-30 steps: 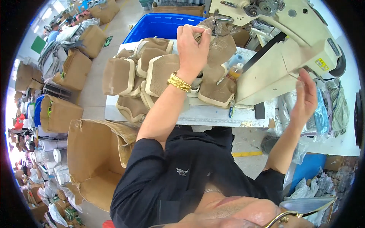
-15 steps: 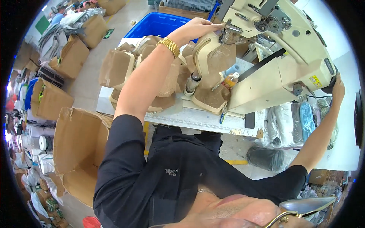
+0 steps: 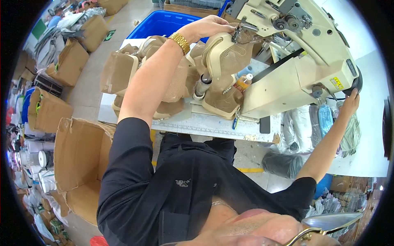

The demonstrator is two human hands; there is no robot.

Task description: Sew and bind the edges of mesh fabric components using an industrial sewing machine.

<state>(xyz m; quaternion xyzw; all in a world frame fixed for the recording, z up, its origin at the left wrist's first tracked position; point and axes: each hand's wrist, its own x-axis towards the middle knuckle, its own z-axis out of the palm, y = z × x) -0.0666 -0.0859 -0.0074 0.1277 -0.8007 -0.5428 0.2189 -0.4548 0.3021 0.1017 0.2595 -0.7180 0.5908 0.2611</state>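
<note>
My left hand point(image 3: 209, 28) pinches the top of a beige mesh bag point(image 3: 219, 57) with cream trim at the sewing head point(image 3: 242, 30); its fingertips are partly hidden. My right hand point(image 3: 351, 102) grips the black handwheel point(image 3: 357, 78) at the right end of the cream sewing machine point(image 3: 279, 90). More beige bag pieces point(image 3: 115, 71) lie piled on the white worktable point(image 3: 172, 125). A metallic cylinder point(image 3: 203, 84) stands below the sewing head, near a bottle of amber liquid point(image 3: 245, 80) and a phone point(image 3: 265, 125).
A blue bin point(image 3: 158, 24) stands behind the table. An open cardboard box point(image 3: 76, 160) is at my left, with more boxes point(image 3: 67, 63) along the aisle. Wrapped bundles point(image 3: 301, 125) lie right of the table, above a dark bagged roll point(image 3: 279, 164).
My right hand moved from beside the machine's body onto the handwheel, then slightly downward on it. My left hand moved slightly up at the sewing head, and my left forearm swung leftward in view.
</note>
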